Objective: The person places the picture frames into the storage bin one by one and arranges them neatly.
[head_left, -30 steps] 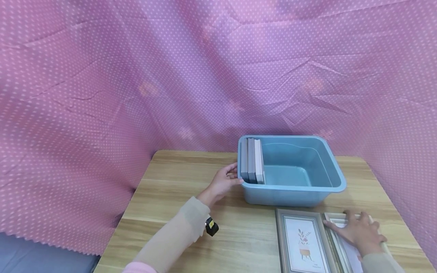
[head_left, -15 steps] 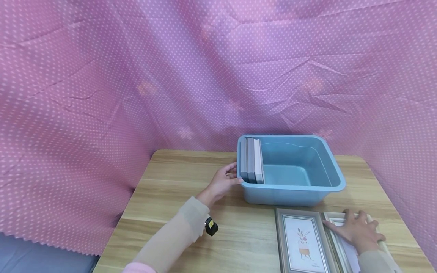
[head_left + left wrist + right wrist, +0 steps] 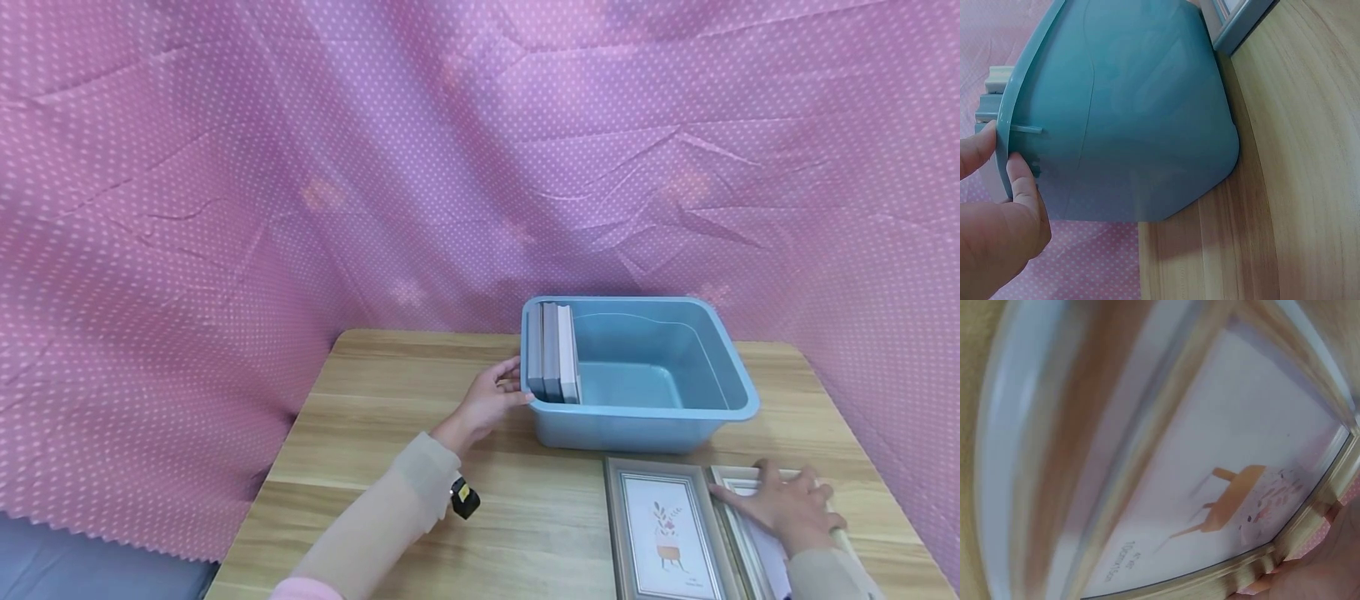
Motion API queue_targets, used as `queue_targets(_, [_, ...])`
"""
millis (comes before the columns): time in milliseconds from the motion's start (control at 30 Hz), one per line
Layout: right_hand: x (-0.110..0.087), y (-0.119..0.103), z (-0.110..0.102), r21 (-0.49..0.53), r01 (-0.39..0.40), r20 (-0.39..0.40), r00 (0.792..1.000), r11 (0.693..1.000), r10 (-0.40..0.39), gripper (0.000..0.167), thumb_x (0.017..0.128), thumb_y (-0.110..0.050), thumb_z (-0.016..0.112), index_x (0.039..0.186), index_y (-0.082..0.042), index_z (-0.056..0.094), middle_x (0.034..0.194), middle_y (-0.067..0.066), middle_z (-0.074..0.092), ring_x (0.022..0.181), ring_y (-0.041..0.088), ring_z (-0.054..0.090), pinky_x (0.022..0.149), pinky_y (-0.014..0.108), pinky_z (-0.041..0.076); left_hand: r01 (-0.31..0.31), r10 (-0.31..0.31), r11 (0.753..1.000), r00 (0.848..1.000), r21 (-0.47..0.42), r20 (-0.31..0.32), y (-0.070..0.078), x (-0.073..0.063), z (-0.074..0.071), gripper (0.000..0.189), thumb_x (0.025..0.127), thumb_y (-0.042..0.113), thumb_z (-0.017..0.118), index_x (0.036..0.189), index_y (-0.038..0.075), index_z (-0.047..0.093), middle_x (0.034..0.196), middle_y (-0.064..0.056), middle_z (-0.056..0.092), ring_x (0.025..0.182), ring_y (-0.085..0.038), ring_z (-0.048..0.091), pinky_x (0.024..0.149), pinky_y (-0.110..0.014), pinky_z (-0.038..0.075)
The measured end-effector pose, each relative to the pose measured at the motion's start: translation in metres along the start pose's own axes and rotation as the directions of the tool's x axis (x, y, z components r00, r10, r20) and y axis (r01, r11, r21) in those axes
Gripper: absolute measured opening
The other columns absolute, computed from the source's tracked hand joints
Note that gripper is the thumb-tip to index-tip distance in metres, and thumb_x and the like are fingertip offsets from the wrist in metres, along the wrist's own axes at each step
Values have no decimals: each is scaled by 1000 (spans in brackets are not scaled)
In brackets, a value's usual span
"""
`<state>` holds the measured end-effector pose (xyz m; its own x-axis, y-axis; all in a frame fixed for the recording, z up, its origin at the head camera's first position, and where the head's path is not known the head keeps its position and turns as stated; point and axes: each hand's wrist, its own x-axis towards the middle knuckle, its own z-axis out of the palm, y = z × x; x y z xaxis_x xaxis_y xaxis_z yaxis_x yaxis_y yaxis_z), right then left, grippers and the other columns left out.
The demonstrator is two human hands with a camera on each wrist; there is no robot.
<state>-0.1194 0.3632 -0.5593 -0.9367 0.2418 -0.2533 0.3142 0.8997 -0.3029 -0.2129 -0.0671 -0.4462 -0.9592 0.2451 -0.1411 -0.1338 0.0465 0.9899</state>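
Observation:
My left hand (image 3: pixel 486 407) grips the left rim of a blue plastic tub (image 3: pixel 637 412), pinching it between thumb and fingers; the left wrist view shows the thumb (image 3: pixel 977 150) on one side of the rim. Inside the tub, grey and white flat pieces (image 3: pixel 553 354) stand on edge against its left wall. My right hand (image 3: pixel 793 510) spans a pale picture frame (image 3: pixel 738 529) lying on the table, with the thumb at its left edge and fingers curved over its right edge. Its print of an orange pot on legs (image 3: pixel 1235 497) shows in the right wrist view.
A grey picture frame (image 3: pixel 667 533) with a potted-plant print lies left of the pale one, just in front of the tub. The wooden table (image 3: pixel 375 400) extends left, with a pink dotted cloth (image 3: pixel 450 167) hanging behind it and at both sides.

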Motion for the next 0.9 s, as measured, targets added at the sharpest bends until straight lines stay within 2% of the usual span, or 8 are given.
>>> queue_targets(267, [-4,-5,-6,29,-29,44,999,999,28,113,67,-82,56,131,7,28,117,61,2,107,79,3,71,89,16,2,-2,1000,1000,-5,0,3,-3,0,65,82,-10,66,141,1,42,126,-18,49,114,-32,53,90,-29,51])
queue_targets(467, [-1,-6,-7,43,-72,80,994,996,69,118,64,-83,58,132,8,27,114,60,6,102,77,15,71,88,18,-1,1,1000,1000,-2,-1,0,-2,1,65,82,-10,66,141,2,42,127,-18,49,114,-30,54,91,-29,51])
queue_targets(633, [2,-3,-6,47,-101,101,990,994,95,123,60,-84,59,133,8,24,113,60,7,102,77,16,72,88,18,0,0,1000,1000,-2,6,-1,-2,2,65,83,-10,66,142,2,41,128,-19,49,114,-30,54,91,-29,50])
queue_targets(800, [5,-3,-15,43,-87,94,992,995,82,127,58,-85,59,136,8,22,113,58,10,101,75,19,73,86,21,8,-8,1000,1000,-1,1,0,-4,1,65,83,-8,66,142,4,42,128,-16,50,114,-28,54,91,-29,50])
queue_targets(900, [5,-5,-23,54,-50,79,996,997,46,123,61,-84,59,135,8,24,112,58,11,101,75,19,71,86,22,10,-10,1000,1000,0,-5,0,-4,0,65,83,-8,67,142,5,42,128,-16,50,114,-28,54,91,-30,50])
